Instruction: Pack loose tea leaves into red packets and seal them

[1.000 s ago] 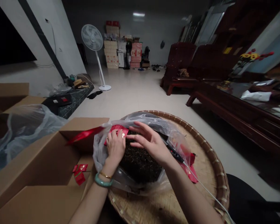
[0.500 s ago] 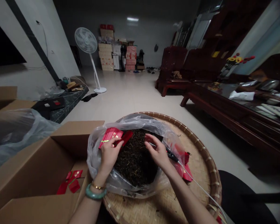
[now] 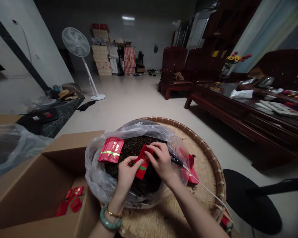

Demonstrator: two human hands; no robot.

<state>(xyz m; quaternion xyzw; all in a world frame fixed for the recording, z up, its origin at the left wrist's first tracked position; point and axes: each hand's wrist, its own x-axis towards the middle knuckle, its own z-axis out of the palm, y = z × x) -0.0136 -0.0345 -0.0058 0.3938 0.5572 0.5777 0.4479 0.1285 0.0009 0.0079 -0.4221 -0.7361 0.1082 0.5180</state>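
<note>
Between my two hands is a red packet (image 3: 142, 168) with a green stripe, held above dark loose tea leaves (image 3: 136, 144). My left hand (image 3: 128, 172) pinches its left edge, and my right hand (image 3: 161, 159) grips its top right corner. The leaves fill a clear plastic bag (image 3: 94, 173) with its mouth spread wide. A stack of similar red packets (image 3: 111, 149) lies on the leaves at the bag's left side. Close to my right hand, a black handheld device (image 3: 175, 160) with a white cord rests at the bag's right side.
Under the bag is a round woven bamboo tray (image 3: 220, 177). An open cardboard box (image 3: 37, 185) at the left holds several red packets (image 3: 75, 203). More red packets (image 3: 193, 177) lie on the tray's right. A black round base (image 3: 250, 201) stands at right, a white fan (image 3: 76, 43) farther off.
My left hand has taken one packet from the stack and brought it rightward over the leaves. My right hand has closed on its upper corner. The view has turned to the right.
</note>
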